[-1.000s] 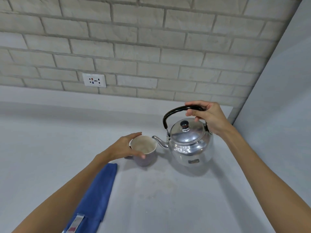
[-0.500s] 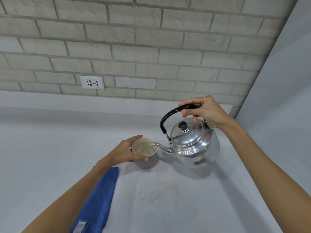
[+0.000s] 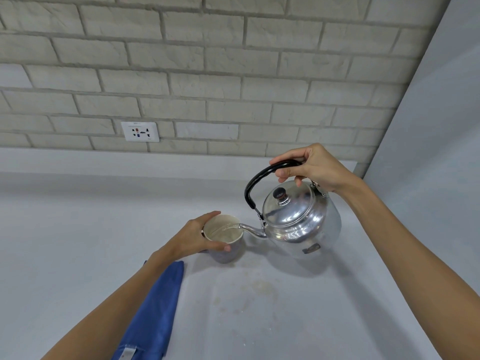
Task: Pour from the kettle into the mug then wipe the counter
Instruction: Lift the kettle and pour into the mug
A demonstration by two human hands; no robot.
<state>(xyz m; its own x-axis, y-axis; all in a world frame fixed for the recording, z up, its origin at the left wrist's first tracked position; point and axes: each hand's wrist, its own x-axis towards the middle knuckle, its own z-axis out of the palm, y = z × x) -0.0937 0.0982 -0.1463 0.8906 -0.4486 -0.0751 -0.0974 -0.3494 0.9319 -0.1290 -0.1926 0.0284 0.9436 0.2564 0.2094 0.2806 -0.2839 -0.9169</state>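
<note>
At the counter (image 3: 78, 229) by the brick wall | your right hand (image 3: 315, 168) grips the tilted kettle (image 3: 298, 222), water streaming into the mug (image 3: 224, 239) | your left hand (image 3: 194, 239) wraps the mug | pour underway; stains (image 3: 249, 294) unwiped, cloth (image 3: 153, 315) untouched beside your forearm.

Left hand (image 3: 194, 239): forearm enters from the lower left and reaches up and to the right, wrist straight, thumb and fingers curved in a half-closed grasp around the side of the mug (image 3: 225, 240), thumb tip on the near wall and fingertips at the far rim. Right hand (image 3: 311, 167): forearm enters from the lower right edge and runs up and to the left, wrist bent, back of the hand facing up. Its fingers are curled over the kettle (image 3: 298, 219) handle from above in a closed grip, holding it tilted towards the left hand.
</note>
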